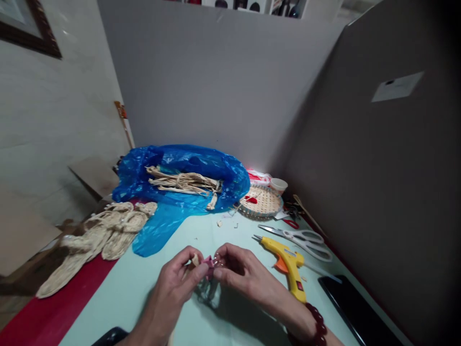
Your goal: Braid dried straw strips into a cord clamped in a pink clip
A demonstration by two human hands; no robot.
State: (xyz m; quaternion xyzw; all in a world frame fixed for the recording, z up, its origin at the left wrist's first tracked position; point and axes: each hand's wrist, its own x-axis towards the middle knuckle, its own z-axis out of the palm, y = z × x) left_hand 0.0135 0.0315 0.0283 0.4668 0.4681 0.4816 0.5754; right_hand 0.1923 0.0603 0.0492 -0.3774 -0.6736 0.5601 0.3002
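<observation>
My left hand [176, 278] and my right hand [239, 269] meet low in the middle of the view, above the pale green table top [144, 283]. Both pinch a small pink piece [209, 263] between their fingertips. A bit of pale straw [195, 259] shows at my left fingers, and a small metal ring [217, 262] at my right fingers. Something thin and dark hangs below the pink piece; I cannot make it out. A dark red bead bracelet [317, 327] sits on my right wrist.
A yellow glue gun [288, 266] and white scissors [302, 239] lie right of my hands, a black phone [356, 312] beyond. A blue plastic bag [180, 187] with straw bundles, a woven tray [261, 202], a white cup [278, 185] and straw sandals [93, 240] lie behind. Grey partitions enclose the table.
</observation>
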